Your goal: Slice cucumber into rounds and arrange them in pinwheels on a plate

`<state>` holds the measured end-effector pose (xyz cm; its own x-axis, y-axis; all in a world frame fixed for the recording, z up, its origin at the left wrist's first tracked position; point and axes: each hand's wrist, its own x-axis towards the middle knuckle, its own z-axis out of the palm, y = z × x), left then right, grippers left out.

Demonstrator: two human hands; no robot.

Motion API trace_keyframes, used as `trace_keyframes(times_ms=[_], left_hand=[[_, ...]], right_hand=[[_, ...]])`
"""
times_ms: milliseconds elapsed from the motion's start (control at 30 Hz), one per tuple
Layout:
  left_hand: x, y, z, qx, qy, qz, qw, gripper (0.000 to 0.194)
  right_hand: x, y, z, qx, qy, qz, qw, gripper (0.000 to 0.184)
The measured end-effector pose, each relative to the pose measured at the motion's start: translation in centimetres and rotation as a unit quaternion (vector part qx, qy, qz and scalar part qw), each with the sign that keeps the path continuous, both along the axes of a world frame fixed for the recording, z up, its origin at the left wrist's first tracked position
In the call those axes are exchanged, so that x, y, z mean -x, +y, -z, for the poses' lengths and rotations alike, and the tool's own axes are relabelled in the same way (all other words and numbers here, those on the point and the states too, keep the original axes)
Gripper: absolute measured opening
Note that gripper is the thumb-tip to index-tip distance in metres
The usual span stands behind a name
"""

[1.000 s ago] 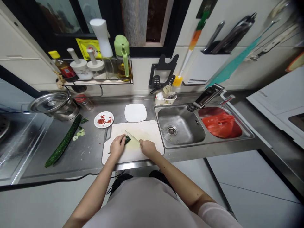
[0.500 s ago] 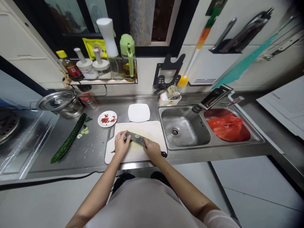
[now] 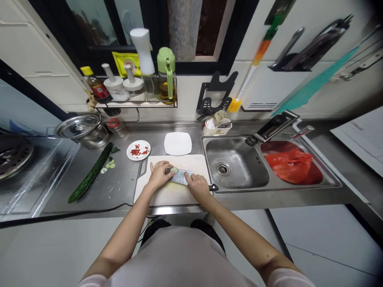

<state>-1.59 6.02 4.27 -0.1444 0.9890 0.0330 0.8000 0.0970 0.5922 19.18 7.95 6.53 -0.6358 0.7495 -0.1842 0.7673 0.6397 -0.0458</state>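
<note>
My right hand [image 3: 198, 187] is closed round a kitchen knife [image 3: 180, 176] with a broad blade, its black handle end sticking out to the right. The blade lies slantwise low over a white cutting board [image 3: 191, 197]. On the blade's far left end is a pale green cucumber slice [image 3: 174, 170]. My left hand [image 3: 160, 175] is closed at that end, thumb and fingers pinched about the slice; a dark piece beside it is too small to make out. To the left, a long cucumber [image 3: 91, 173] lies on the steel counter beside several cucumber slices [image 3: 110, 163].
A plate of chopped red bits [image 3: 139, 150] and a white square plate [image 3: 177, 143] stand behind the board. The sink [image 3: 236, 163] is at the right, with a red plastic bag [image 3: 291, 165] in its second basin. A lidded pot [image 3: 82, 129] stands back left.
My left hand has turned and shifted along the blade's end onto the cucumber slice. The blade now shows brighter and is tilted differently. The whole view has shifted slightly.
</note>
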Motion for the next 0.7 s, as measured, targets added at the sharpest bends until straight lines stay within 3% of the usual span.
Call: trace_keyframes(times_ms=[133,267,400,700], left_hand=[[0.2,0.6,0.5,0.015,-0.054,-0.044,0.997,0.012],[1.0,0.7,1.4,0.03,-0.113,-0.184,0.976,0.016],[2.9,0.5,2.2,0.062,-0.078,-0.293,0.951,0.015],[5.8,2.5,4.2,0.113,-0.019,-0.318,0.941,0.016]], right_hand=[[-0.4,0.2,0.3,-0.034,-0.012,-0.015,0.999,0.043],[-1.5,0.3,1.0,-0.043,-0.016,-0.002,0.999,0.044],[-3.0,0.5,1.7,-0.032,-0.016,0.025,0.999,0.045],[-4.6,1.0,2.8,-0.025,-0.001,0.102,0.994,0.043]])
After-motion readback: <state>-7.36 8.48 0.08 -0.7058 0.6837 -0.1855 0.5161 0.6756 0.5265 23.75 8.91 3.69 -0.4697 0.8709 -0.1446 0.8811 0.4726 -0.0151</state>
